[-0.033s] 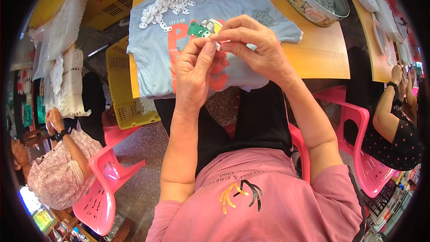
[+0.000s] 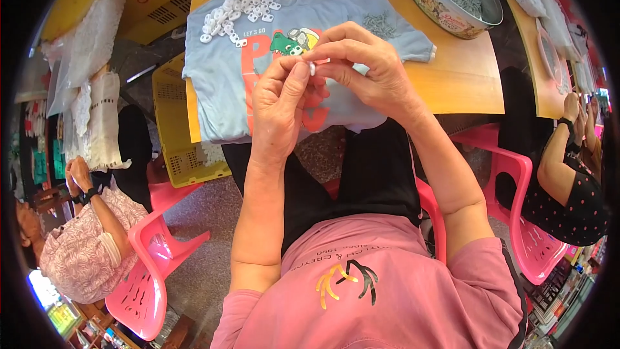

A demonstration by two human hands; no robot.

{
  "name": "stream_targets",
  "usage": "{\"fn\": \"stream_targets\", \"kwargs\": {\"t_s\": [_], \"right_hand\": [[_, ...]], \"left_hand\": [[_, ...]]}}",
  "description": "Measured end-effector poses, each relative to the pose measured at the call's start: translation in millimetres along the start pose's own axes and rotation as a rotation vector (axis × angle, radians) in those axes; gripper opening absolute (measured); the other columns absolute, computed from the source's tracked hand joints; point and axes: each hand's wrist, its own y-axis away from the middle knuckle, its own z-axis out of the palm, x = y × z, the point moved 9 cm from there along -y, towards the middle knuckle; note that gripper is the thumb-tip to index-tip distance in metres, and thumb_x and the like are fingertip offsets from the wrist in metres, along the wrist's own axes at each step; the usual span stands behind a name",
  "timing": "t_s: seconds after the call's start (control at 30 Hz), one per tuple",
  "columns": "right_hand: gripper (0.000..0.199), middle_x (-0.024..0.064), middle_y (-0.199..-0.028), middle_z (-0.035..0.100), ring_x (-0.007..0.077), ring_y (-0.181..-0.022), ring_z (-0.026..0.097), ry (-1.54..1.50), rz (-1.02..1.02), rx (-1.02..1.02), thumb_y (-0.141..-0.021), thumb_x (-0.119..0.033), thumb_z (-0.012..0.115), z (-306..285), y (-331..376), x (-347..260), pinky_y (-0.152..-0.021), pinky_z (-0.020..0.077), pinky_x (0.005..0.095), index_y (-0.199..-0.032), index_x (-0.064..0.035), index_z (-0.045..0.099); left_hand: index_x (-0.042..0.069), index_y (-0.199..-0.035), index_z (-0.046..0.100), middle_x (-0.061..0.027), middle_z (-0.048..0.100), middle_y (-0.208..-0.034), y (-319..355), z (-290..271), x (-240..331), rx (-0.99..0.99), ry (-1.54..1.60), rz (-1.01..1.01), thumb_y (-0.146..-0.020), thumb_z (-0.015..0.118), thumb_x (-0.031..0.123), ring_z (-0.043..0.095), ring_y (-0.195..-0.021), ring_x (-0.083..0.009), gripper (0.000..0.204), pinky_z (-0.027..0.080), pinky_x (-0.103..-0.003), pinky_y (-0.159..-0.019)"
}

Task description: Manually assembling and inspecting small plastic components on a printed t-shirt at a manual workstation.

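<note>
My left hand (image 2: 281,94) pinches a small white plastic piece (image 2: 313,69) between thumb and forefinger, above a light blue T-shirt spread on the table. My right hand (image 2: 365,61) meets it there, thumb and fingertips closed against the piece. Whatever those right fingertips hold is too small to make out. Beyond my hands, a loose pile of white plastic pieces with holes (image 2: 236,10) lies on the light blue T-shirt (image 2: 216,90). To the right on the cloth sits a little heap of thin grey metal pins, like nails or screws (image 2: 380,24).
A round tin (image 2: 445,19) full of similar grey pins stands at the table's (image 2: 465,84) far right. Below the left edge is a yellow plastic crate (image 2: 187,161). People sit on pink chairs to the left (image 2: 152,271) and right (image 2: 516,161).
</note>
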Motion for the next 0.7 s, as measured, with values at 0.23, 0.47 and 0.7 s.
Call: {"fn": "stream_targets", "kwargs": {"t_s": [0.23, 0.47, 0.7], "right_hand": [[0.011, 0.0062, -0.090, 0.063, 0.0099, -0.068, 0.061, -0.085, 0.206, 0.066, -0.085, -0.002, 0.073, 3, 4, 6, -0.059, 0.0496, 0.0233, -0.090, 0.0017, 0.064], [0.011, 0.0070, -0.088, 0.064, 0.0130, -0.064, 0.060, 0.237, 0.126, 0.223, -0.083, -0.002, 0.074, -13, 19, -14, -0.057, 0.0496, 0.0248, -0.089, 0.0009, 0.065], [0.014, 0.0110, -0.089, 0.064, 0.0253, -0.078, 0.064, 0.333, -0.048, 0.197, -0.078, -0.001, 0.074, -22, 24, -24, -0.065, 0.0527, 0.0338, -0.091, -0.0011, 0.069]], "left_hand": [[0.003, -0.110, 0.058, -0.0061, 0.066, -0.096, -2, 1, 1, -0.056, 0.048, 0.052, -0.104, 0.051, 0.020, 0.063, -0.082, -0.0115, 0.019, 0.050, -0.024, -0.071], [0.000, -0.107, 0.063, -0.0070, 0.070, -0.089, 5, 2, 2, 0.076, -0.257, 0.056, -0.097, 0.063, 0.011, 0.066, -0.079, -0.0127, 0.014, 0.050, -0.023, -0.069], [0.001, -0.105, 0.062, -0.0076, 0.069, -0.091, 5, -1, 1, 0.062, -0.206, 0.056, -0.097, 0.062, 0.010, 0.067, -0.080, -0.0147, 0.012, 0.052, -0.025, -0.071]]}}
